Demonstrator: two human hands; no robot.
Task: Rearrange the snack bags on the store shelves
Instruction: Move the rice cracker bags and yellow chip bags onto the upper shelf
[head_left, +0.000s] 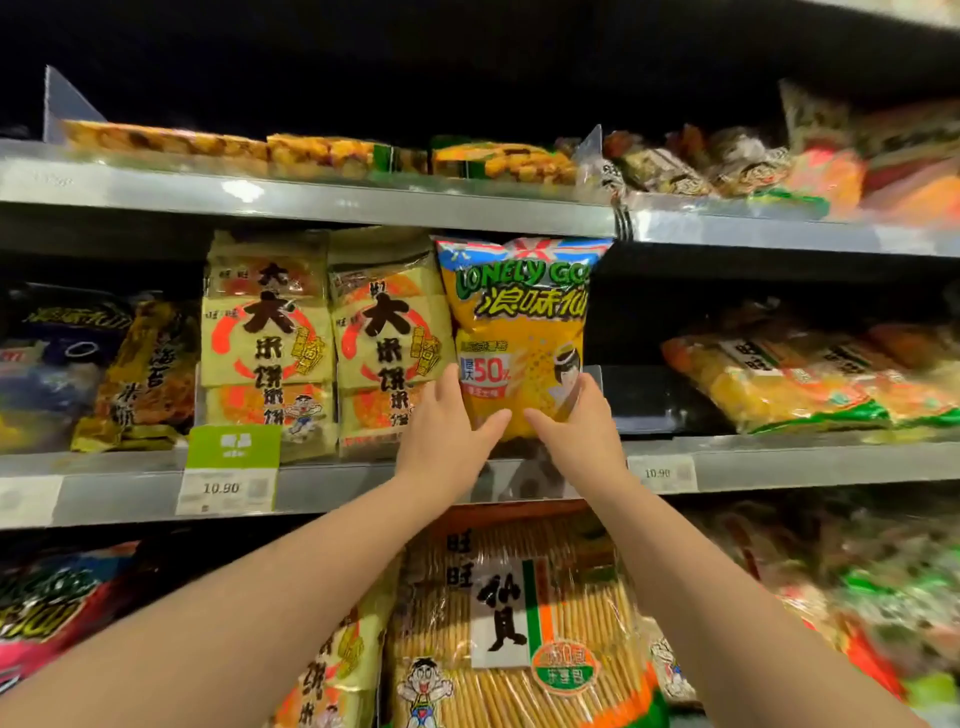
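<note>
I am looking at dim store shelving, three tiers of it. The middle shelf (104, 483) runs across the view from nine to three o'clock. At six o'clock on the tier below lies a big clear pack of rice crackers (519, 623). On the middle shelf, two cream rice cracker bags (265, 343) stand upright side by side. Touching them on their three o'clock side stands the yellow Lonely God snack bag (519, 332), its top seam up against the shelf above.

Both hands are on that bag's lower corners. The left hand (441, 436) wraps the seven o'clock corner and the right hand (576, 436) the five o'clock corner. Each grip has its thumb across the front and its fingers round the side edge.

I judge the bag light, puffed with air, slick-skinned, its contents brittle. I would take it low at the side seams and squeeze gently, never across the belly.

A 10.90 price tag (223, 488) hangs at eight o'clock.
</note>
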